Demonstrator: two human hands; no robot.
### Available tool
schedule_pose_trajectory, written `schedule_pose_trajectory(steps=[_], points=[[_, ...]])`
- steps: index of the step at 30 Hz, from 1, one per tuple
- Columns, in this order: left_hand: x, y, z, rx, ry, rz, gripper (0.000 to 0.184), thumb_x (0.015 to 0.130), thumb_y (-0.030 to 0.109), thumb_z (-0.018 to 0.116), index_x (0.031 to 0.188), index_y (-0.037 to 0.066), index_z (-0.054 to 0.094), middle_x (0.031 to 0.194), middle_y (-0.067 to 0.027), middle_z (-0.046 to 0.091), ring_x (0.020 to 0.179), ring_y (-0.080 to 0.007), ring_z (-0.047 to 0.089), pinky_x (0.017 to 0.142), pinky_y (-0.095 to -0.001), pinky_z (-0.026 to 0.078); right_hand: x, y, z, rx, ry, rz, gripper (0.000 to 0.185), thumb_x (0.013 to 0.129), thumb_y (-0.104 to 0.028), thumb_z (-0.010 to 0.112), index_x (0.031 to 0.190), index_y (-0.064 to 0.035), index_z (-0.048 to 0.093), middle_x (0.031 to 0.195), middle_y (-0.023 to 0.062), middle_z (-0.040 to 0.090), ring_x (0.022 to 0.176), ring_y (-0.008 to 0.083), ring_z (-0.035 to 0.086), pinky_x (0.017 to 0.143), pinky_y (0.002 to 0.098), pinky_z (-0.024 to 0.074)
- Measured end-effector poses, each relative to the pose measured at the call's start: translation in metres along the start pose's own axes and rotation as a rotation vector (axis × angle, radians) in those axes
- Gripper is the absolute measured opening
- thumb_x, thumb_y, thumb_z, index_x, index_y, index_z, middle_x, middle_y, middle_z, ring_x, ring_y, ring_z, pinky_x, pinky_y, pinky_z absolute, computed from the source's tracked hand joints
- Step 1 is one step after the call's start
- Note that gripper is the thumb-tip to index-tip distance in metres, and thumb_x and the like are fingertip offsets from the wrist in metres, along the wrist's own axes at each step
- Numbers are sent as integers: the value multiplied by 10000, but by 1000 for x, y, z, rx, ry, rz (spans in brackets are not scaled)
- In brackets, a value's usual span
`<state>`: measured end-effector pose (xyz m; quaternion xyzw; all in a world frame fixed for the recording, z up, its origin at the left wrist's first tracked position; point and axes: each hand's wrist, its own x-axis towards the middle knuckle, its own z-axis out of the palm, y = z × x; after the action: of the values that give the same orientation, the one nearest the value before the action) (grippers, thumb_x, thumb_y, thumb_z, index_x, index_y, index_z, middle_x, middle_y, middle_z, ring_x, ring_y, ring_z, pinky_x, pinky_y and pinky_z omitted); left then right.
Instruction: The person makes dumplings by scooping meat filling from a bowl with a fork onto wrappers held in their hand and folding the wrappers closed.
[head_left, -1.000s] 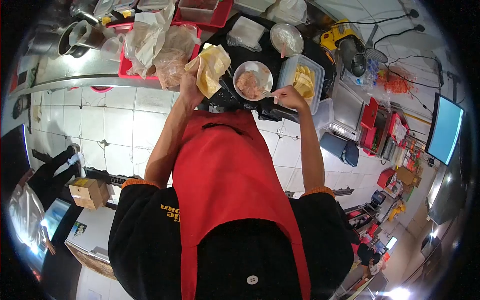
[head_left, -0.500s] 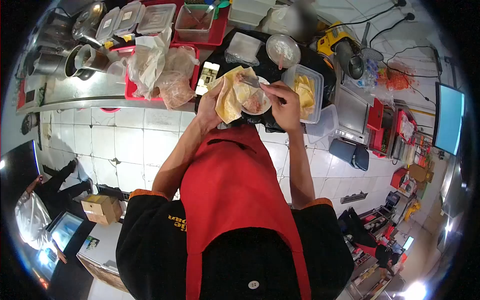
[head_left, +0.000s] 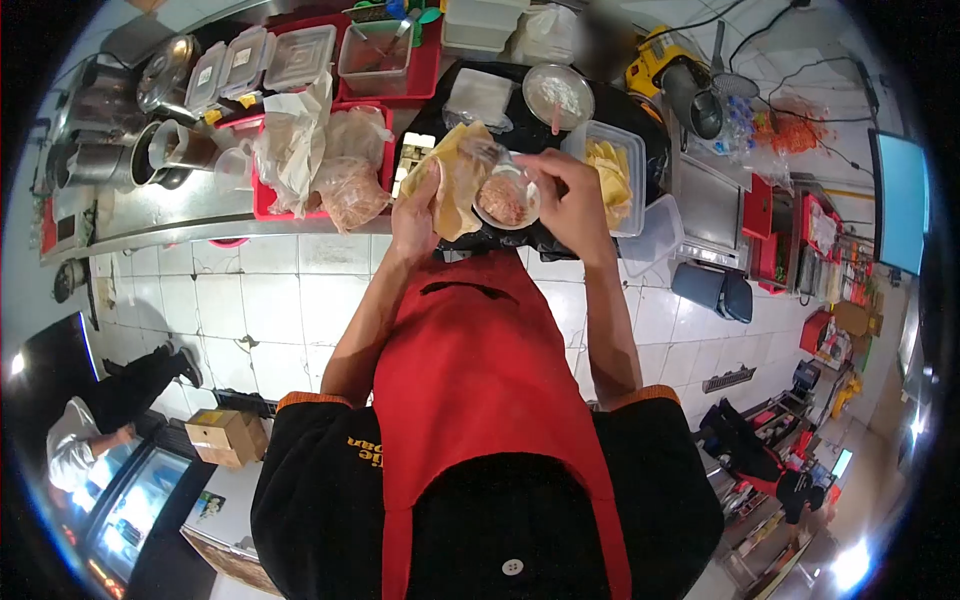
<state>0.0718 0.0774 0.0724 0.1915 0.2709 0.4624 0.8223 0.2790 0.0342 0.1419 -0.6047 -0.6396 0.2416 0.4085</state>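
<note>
A yellow wrapper sheet [head_left: 455, 195] lies in my left hand [head_left: 415, 215], whose fingers are closed on its left side. My right hand [head_left: 572, 200] grips a fork [head_left: 490, 152], its head over the sheet's upper part. Below the fork, a white bowl [head_left: 535, 212] holds pink minced filling [head_left: 502, 200]. Right of my right hand, more yellow sheets [head_left: 608, 180] sit in a clear plastic box [head_left: 634, 205]. Behind the bowl stands a round dish [head_left: 560, 97] of white powder with a pink-handled utensil in it.
Left of my hands stand a red tray [head_left: 264, 195] with bagged food and a small box of pale pieces [head_left: 417, 150]. Farther back are lidded containers [head_left: 300, 57], with metal pots [head_left: 98, 165] at the left. A yellow tool [head_left: 655, 62] stands back right. Two people are in the background.
The fork has moved from the bowl to the sheet. My left hand has brought the sheet rightward, beside the bowl. The whole view has shifted.
</note>
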Motion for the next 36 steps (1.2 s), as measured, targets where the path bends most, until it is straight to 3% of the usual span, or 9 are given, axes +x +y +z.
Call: schedule_pose_trajectory(steps=[8, 16, 20, 21, 24, 25, 30, 35, 36], points=[[0, 15, 8, 78, -18, -17, 440, 1046, 221, 430, 1402, -38, 417, 1337, -165, 557, 1235, -274, 562, 1048, -398, 461, 6, 2, 1, 139, -10, 96, 322, 824, 104, 549, 1041, -45, 734, 829, 109, 643, 746, 175, 623, 640, 269, 472], [6, 42, 29, -396, -243, 60, 583, 1029, 338, 370, 1479, -28, 309, 1517, -196, 371, 1418, -299, 360, 1176, -426, 298, -1, 9, 6, 172, 49, 40, 268, 836, 75, 601, 1037, -37, 739, 870, 86, 642, 773, 151, 610, 673, 226, 458], [7, 6, -13, 69, 6, -40, 507, 1052, 318, 387, 1431, -18, 385, 1369, -159, 526, 1265, -276, 533, 1075, -406, 437, 6, -2, 3, 317, -45, 161, 159, 854, 4, 679, 1011, -1, 706, 896, 44, 627, 766, 71, 546, 647, 219, 426], [-6, 16, 0, 790, -207, 175, 461, 1058, 290, 397, 1405, -13, 416, 1303, -142, 570, 1182, -261, 588, 1014, -399, 492, 9, -5, 7, 280, -71, 140, 148, 825, -23, 726, 969, -1, 694, 913, 28, 615, 776, 66, 540, 661, 222, 432], [-14, 18, 15, 859, -212, 126, 461, 1055, 290, 400, 1405, -11, 420, 1302, -148, 569, 1195, -263, 580, 1023, -397, 485, 13, -17, 24, 327, -28, 105, 233, 739, -85, 827, 857, -9, 641, 956, 38, 601, 797, 108, 595, 703, 254, 477], [1, 9, 10, 2, -97, -198, 477, 1060, 303, 380, 1414, -15, 411, 1334, -167, 553, 1208, -282, 574, 1047, -416, 462, 13, -21, 26, 183, -17, 55, 258, 728, -89, 832, 840, 0, 618, 910, 19, 579, 726, 88, 530, 628, 238, 417], [19, -1, 3, -88, -157, 48, 551, 1044, 327, 371, 1466, -26, 343, 1474, -185, 435, 1359, -304, 439, 1144, -425, 348, -4, -31, 54, 46, -91, -93, 228, 734, -12, 792, 918, 21, 661, 1039, 93, 675, 962, 199, 653, 773, 290, 518], [17, 38, -4, -331, -256, 83, 625, 1022, 345, 349, 1498, -49, 254, 1556, -193, 309, 1453, -301, 296, 1197, -422, 255, -27, 24, 17, 509, -109, 158, 175, 885, -79, 712, 1047, -14, 723, 1035, 90, 716, 718, 149, 642, 630, 272, 486], [15, 47, -11, -395, -244, 132, 630, 1023, 339, 349, 1499, -59, 239, 1566, -202, 283, 1467, -311, 264, 1201, -430, 246, -29, 49, 7, 183, -102, 286, 167, 888, -64, 691, 1045, -22, 731, 908, 116, 717, 722, 139, 646, 627, 267, 485]])
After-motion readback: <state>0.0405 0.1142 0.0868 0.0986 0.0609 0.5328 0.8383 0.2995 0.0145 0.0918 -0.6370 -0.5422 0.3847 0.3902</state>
